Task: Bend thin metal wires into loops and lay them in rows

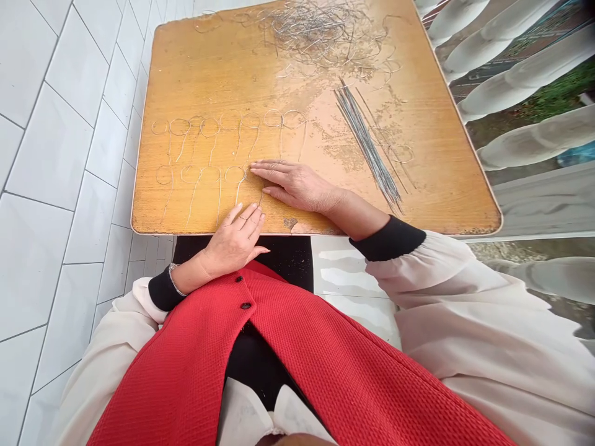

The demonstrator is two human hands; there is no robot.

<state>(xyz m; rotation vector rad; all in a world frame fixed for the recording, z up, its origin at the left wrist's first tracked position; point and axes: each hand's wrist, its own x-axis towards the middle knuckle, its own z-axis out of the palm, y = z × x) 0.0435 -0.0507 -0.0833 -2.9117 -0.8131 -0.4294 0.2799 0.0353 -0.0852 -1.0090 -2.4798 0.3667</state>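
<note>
My right hand [292, 183] lies flat on the wooden table [437, 204], fingers stretched out and pointing left, pressing on a thin bent wire piece [261, 197]. My left hand [233, 240] rests at the table's front edge, fingers loosely together, its fingertips touching the lower end of that same wire. To the left, two rows of looped wire pieces [223, 124] are laid out side by side. A bundle of straight wires [367, 145] lies to the right of my right hand.
A tangled heap of wire [320, 31] sits at the table's far edge. White tiled floor [56, 155] lies to the left. White balusters [525, 74] stand to the right. My red garment [297, 365] covers my lap.
</note>
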